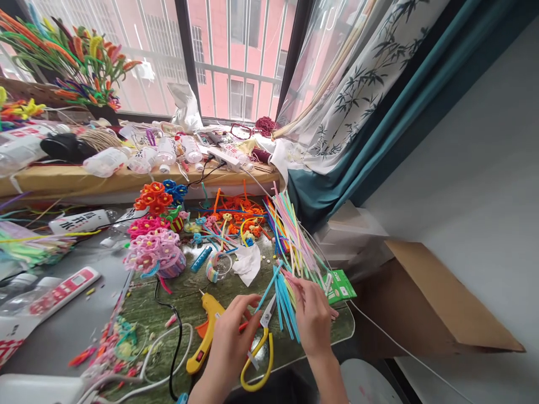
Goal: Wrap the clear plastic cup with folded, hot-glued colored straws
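My left hand (236,328) is closed, thumb and forefinger pinching the lower end of a light blue pipe cleaner (268,287) that slants up to the right. My right hand (312,311) is closed at the top of a small bundle of blue pipe cleaners (286,306), its fingertips on a pink stem; the exact grip is partly hidden. Between the hands lie yellow-handled scissors (269,359), blades pointing up. A yellow glue gun (209,325) rests just left of my left hand. Beyond my right hand fans a pile of pastel pipe cleaners (295,230).
Pipe-cleaner flower pots (155,252) stand at the left, near a blue tube (201,259), a tape ring (213,268) and a white tissue (247,264). A green packet (342,285) lies at the table's right edge. Cables (179,336) loop in front. An open cardboard box (442,297) stands right.
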Tool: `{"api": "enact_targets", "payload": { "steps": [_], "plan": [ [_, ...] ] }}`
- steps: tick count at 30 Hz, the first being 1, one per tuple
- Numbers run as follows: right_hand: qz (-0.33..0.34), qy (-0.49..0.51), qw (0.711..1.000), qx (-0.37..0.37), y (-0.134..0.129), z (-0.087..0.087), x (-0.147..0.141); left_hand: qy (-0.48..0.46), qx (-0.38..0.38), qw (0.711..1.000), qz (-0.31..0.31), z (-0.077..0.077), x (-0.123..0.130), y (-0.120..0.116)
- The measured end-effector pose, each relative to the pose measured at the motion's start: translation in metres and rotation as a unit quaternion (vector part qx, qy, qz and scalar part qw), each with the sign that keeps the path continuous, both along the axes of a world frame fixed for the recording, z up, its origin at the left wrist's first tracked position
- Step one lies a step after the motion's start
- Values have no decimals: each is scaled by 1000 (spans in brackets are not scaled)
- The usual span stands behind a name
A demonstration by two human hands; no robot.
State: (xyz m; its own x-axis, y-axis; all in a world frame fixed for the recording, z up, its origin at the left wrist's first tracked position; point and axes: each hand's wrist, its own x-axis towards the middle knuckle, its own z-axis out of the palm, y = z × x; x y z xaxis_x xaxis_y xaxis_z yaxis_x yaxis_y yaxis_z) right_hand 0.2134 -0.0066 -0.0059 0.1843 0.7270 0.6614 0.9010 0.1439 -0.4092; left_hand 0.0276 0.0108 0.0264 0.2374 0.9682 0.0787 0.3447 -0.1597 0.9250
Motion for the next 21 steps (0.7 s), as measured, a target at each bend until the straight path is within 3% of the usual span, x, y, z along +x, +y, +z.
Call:
{"api": "enact_targets", "payload": {
  "steps": [3, 6, 9, 11, 13, 16, 18, 21],
  "plan": [
    [73, 21, 997, 21, 8, 14, -19, -87, -44, 995, 3, 3, 11, 6],
    [162, 47, 986, -7, 15, 26, -35, -205, -84, 974, 34, 9, 16, 14],
    [180, 134, 974, -35, 17, 33, -46, -270, -92, 951, 118, 15, 11, 21],
    [168, 245, 953, -61, 19, 35, -50, -297, -82, 936, 173, 18, 4, 23],
    [171, 388, 900, -96, 21, 37, -53, -323, -68, 921, 205, 19, -4, 24],
    [200, 585, 774, -138, 28, 40, -59, -341, -45, 914, 214, 17, -11, 22],
    [219, 658, 703, -158, 33, 44, -65, -345, -42, 917, 195, 15, -12, 20],
    [239, 720, 627, -174, 38, 50, -76, -384, -67, 904, 178, 13, -12, 19]
  ]
}}
